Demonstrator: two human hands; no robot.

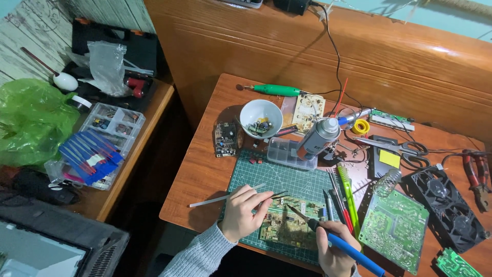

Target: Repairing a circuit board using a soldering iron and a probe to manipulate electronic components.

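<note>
Left hand (241,213) pinches slim metal tweezers (274,196) over the small green circuit board (289,221) lying on the dark green cutting mat (266,174); right hand (333,251) is clenched round a blue-handled soldering iron (338,241), tip down on the board; best kept steady, touching one joint only.

Evenly and brightly lit from above, slightly behind. Soft short shadows beside the white bowl (261,118) and spray can (319,137). Glare streak on the wooden headboard (441,51). Sharp at centre, bowed and stretched at edges.
</note>
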